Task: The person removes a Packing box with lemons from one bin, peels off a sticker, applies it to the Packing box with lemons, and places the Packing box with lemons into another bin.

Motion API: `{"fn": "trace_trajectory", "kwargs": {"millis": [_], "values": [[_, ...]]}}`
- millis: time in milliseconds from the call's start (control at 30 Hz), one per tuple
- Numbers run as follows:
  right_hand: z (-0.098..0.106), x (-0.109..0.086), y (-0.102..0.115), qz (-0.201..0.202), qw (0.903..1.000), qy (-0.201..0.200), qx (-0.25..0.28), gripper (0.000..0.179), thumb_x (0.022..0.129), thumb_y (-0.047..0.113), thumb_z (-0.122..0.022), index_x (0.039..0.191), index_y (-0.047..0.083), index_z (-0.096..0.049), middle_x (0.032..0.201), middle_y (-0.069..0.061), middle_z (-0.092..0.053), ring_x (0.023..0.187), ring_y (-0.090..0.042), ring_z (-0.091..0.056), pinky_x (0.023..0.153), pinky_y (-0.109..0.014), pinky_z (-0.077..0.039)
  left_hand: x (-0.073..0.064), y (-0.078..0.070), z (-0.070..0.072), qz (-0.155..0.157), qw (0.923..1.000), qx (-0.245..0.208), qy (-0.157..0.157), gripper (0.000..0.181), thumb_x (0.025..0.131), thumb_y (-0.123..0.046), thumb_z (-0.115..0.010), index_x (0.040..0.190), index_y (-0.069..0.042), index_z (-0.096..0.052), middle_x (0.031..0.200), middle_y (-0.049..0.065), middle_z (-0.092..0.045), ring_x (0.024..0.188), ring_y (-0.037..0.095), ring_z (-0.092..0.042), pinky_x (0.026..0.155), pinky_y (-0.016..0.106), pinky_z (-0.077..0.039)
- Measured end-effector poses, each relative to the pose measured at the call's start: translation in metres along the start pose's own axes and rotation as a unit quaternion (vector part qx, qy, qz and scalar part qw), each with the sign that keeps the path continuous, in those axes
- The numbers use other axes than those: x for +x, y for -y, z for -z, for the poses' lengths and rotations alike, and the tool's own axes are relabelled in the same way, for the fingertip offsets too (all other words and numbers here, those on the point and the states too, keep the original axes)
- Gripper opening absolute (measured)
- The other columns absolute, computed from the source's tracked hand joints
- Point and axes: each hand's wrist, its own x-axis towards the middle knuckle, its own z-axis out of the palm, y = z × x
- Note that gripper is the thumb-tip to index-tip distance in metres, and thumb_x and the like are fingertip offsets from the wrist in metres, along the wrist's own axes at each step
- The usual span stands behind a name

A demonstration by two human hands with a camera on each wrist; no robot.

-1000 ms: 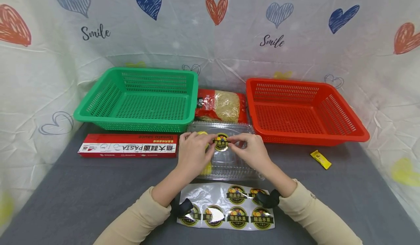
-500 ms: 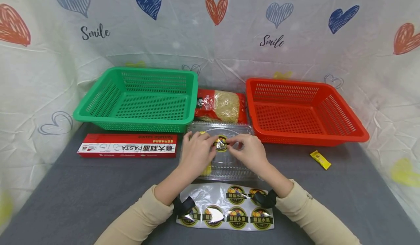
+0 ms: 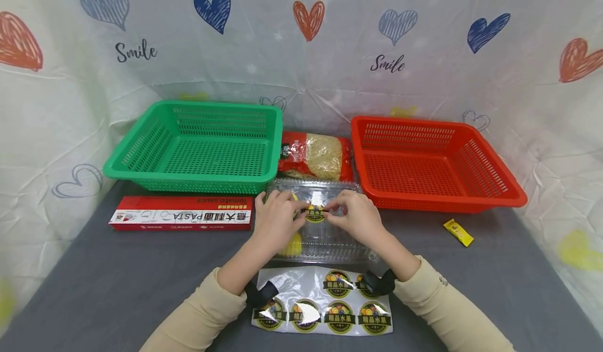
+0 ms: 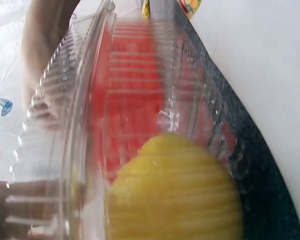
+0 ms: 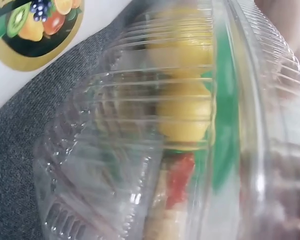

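A clear plastic clamshell box (image 3: 336,250) with its lid down lies in the middle of the table. Through its left side show yellow fruits (image 3: 293,244) that look like lemons; one lemon (image 4: 172,190) fills much of the left wrist view. Over the lid, a round black-and-gold fruit sticker (image 3: 314,213) is pinched at its left edge by my left hand (image 3: 278,218) and at its right edge by my right hand (image 3: 359,218). Whether the sticker touches the lid cannot be seen. Both wrist views miss the fingertips; the box wall (image 5: 105,165) takes up the right one.
A sheet of stickers (image 3: 325,302) lies in front of the box, partly under my wrists. Behind stand a green basket (image 3: 207,184) and a red basket (image 3: 438,201), with a noodle bag (image 3: 322,155) between them. A pasta box (image 3: 181,214) lies left, a small yellow packet (image 3: 458,232) right.
The sticker was tilted and shiny half a second ago; now its print faces up plainly. Both hands keep hold of its edges. The whole head view has shifted slightly down.
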Motion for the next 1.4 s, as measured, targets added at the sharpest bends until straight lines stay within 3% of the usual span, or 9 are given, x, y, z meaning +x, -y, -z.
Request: {"fn": "trace_trajectory", "kwargs": {"millis": [233, 367, 500, 767, 900, 1067, 1200, 1400], "values": [[0.0, -0.004, -0.004, 0.021, 0.9995, -0.009, 0.024, 0.007, 0.072, 0.02, -0.077, 0.078, 0.016, -0.075, 0.075, 0.005, -0.058, 0.056, -0.008, -0.044, 0.046, -0.023, -0.036, -0.001, 0.007, -0.001, 0.013, 0.9994, -0.031, -0.009, 0.011, 0.078, -0.035, -0.071, 0.087, -0.03, -0.075, 0.071, -0.008, -0.05, 0.079, 0.017, -0.05, 0.093, 0.059, -0.031], [-0.002, -0.007, -0.009, 0.038, 0.9977, -0.011, 0.054, 0.006, 0.072, 0.016, -0.077, 0.077, 0.014, -0.075, 0.075, 0.005, -0.058, 0.058, -0.007, -0.046, 0.049, -0.021, -0.039, -0.004, 0.01, -0.003, 0.002, 0.9979, -0.061, -0.02, 0.01, 0.076, -0.032, -0.074, 0.081, -0.024, -0.076, 0.067, -0.006, -0.049, 0.069, 0.016, -0.046, 0.075, 0.041, -0.042], [-0.001, -0.008, -0.011, 0.05, 0.9957, -0.007, 0.077, 0.004, 0.072, 0.014, -0.077, 0.076, 0.013, -0.075, 0.075, 0.006, -0.058, 0.059, -0.007, -0.047, 0.052, -0.022, -0.041, -0.005, 0.015, -0.004, -0.008, 0.9939, -0.108, -0.023, 0.009, 0.075, -0.028, -0.075, 0.077, -0.019, -0.075, 0.066, -0.005, -0.049, 0.063, 0.014, -0.043, 0.058, 0.028, -0.036], [0.003, -0.011, -0.018, 0.073, 0.9889, 0.003, 0.13, 0.004, 0.076, 0.014, -0.073, 0.078, 0.01, -0.073, 0.08, 0.007, -0.058, 0.067, -0.012, -0.052, 0.054, -0.024, -0.044, -0.005, 0.019, 0.0, -0.002, 0.9846, -0.174, -0.011, 0.007, 0.076, -0.023, -0.075, 0.073, -0.016, -0.073, 0.069, -0.003, -0.049, 0.068, 0.015, -0.041, 0.06, 0.028, -0.035], [0.004, -0.015, -0.023, 0.082, 0.9811, -0.021, 0.174, 0.005, 0.078, 0.012, -0.072, 0.081, 0.009, -0.073, 0.083, 0.006, -0.061, 0.071, -0.012, -0.055, 0.055, -0.025, -0.046, -0.006, 0.021, 0.001, -0.01, 0.9797, -0.199, -0.019, 0.007, 0.077, -0.021, -0.074, 0.074, -0.015, -0.072, 0.071, -0.002, -0.049, 0.07, 0.016, -0.04, 0.062, 0.028, -0.035], [0.008, -0.021, -0.026, 0.064, 0.9664, -0.037, 0.246, 0.007, 0.079, 0.007, -0.071, 0.086, 0.006, -0.072, 0.086, 0.004, -0.063, 0.076, -0.01, -0.058, 0.065, -0.026, -0.051, -0.009, 0.024, 0.001, -0.027, 0.9735, -0.224, -0.034, 0.003, 0.079, -0.018, -0.071, 0.08, -0.015, -0.072, 0.077, -0.002, -0.052, 0.076, 0.015, -0.042, 0.066, 0.03, -0.038], [0.015, -0.026, -0.021, 0.051, 0.9545, -0.04, 0.291, 0.009, 0.078, 0.001, -0.07, 0.087, 0.003, -0.07, 0.086, -0.002, -0.063, 0.078, -0.011, -0.059, 0.07, -0.024, -0.051, -0.013, 0.025, 0.001, -0.021, 0.9614, -0.268, -0.058, 0.004, 0.081, -0.014, -0.069, 0.083, -0.013, -0.072, 0.085, 0.001, -0.055, 0.083, 0.017, -0.044, 0.071, 0.034, -0.04], [0.036, -0.038, -0.003, 0.027, 0.9486, -0.053, 0.311, 0.008, 0.079, -0.005, -0.067, 0.086, -0.003, -0.069, 0.084, -0.011, -0.063, 0.073, -0.012, -0.057, 0.064, -0.024, -0.05, -0.017, 0.029, -0.002, -0.005, 0.9432, -0.318, -0.097, 0.009, 0.08, -0.009, -0.068, 0.088, -0.011, -0.072, 0.106, 0.007, -0.057, 0.102, 0.024, -0.047, 0.085, 0.044, -0.039]]}}
